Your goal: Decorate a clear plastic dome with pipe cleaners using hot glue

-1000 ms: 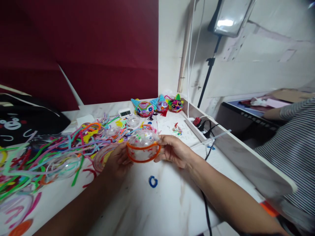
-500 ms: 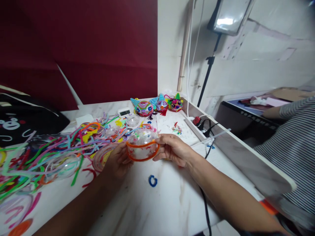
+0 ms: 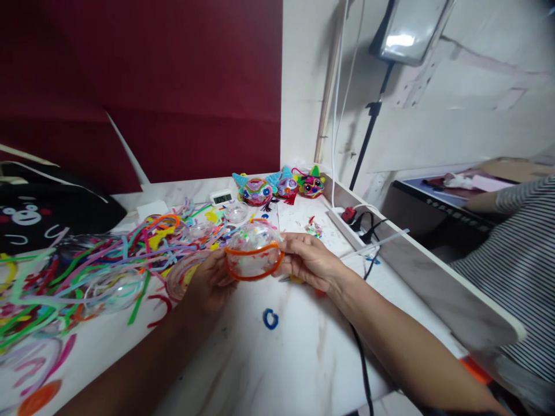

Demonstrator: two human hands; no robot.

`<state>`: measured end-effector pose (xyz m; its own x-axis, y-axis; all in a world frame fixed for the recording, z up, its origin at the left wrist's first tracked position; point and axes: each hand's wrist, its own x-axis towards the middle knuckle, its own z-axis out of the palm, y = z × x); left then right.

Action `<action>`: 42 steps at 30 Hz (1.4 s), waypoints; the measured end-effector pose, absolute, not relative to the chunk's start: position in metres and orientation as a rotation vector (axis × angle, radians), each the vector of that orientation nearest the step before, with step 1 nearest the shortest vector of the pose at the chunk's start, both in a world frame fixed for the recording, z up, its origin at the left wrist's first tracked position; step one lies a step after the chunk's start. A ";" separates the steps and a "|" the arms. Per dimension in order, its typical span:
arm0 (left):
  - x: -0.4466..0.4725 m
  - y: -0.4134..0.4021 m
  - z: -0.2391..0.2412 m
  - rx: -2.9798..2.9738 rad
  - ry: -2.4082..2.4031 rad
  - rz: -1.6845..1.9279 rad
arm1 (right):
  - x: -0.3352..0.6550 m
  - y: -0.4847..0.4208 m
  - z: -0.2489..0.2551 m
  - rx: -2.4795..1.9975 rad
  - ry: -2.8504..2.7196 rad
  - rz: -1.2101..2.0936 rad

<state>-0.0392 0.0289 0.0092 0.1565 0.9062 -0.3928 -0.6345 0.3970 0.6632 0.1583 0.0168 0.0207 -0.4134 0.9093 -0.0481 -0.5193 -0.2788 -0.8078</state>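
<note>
Between my hands is a clear plastic half-sphere point(image 3: 254, 236), with an orange pipe cleaner point(image 3: 254, 278) running along its rim. My left hand point(image 3: 212, 283) grips the left edge, fingers curled beneath. On the opposite edge, my right hand point(image 3: 306, 260) pinches the rim and the orange strip with thumb and fingers. The dome is raised over the white table point(image 3: 243, 358), tilted so its opening faces me. Below it on the table lies a small curled blue pipe cleaner ring point(image 3: 270, 319).
Loose pipe cleaners point(image 3: 99, 254) and clear domes point(image 3: 115, 289) cover the left side. Decorated fish-like ornaments point(image 3: 255, 190) stand at the back by a small digital clock point(image 3: 222, 198). A power strip point(image 3: 347, 225) runs along the right ledge. A person in a striped shirt point(image 3: 511, 242) is at right.
Both hands still hold the dome with its orange rim. The whole view has shifted slightly; the dome's opening looks tipped a little differently.
</note>
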 end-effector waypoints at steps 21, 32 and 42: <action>-0.034 0.018 0.013 0.471 0.528 1.190 | 0.161 0.036 -0.007 -0.585 -0.676 1.912; -0.033 0.019 0.012 0.438 0.626 1.191 | 0.162 0.041 -0.020 -0.536 -0.696 1.931; -0.034 0.023 0.016 0.486 0.667 1.247 | 0.160 0.039 -0.019 -0.544 -0.743 1.915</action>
